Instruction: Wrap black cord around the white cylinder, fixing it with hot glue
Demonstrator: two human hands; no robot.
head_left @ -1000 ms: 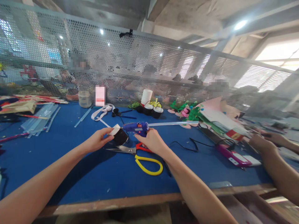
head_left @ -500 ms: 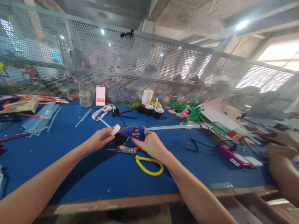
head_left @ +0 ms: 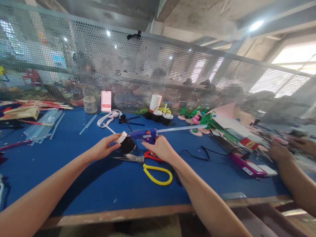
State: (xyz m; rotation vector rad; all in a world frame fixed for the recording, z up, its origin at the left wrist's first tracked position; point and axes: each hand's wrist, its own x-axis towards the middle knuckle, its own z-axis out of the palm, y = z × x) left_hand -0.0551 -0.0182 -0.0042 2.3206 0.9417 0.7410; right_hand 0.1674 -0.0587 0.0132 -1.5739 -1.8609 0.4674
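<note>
My left hand (head_left: 105, 147) grips a small black bucket (head_left: 128, 145) with a white band (head_left: 121, 137) at its rim. In my right hand (head_left: 161, 148) is a blue hot glue gun (head_left: 144, 133), its nozzle close to the bucket's rim; whether they touch I cannot tell. A long clear glue stick (head_left: 182, 128) runs out of the gun's back to the right. Below both hands lie scissors (head_left: 141, 159) with one red and one yellow handle. White ribbon (head_left: 100, 122) lies loosely curled beyond my left hand, one strand leading toward the bucket.
Behind stand small black buckets (head_left: 167, 119) and a white thread spool (head_left: 155, 102). Glue sticks (head_left: 41, 126) lie left, green figures (head_left: 206, 121) and card sheets right. A purple device (head_left: 249, 165) with a cord sits nearer another person's arm (head_left: 287, 164). Perforated mesh (head_left: 138, 65) closes the back.
The glue gun has shifted slightly right and up, its stick swinging with it. The bucket's black side now shows more clearly beneath the band. At the right, the other person's arm has moved left.
</note>
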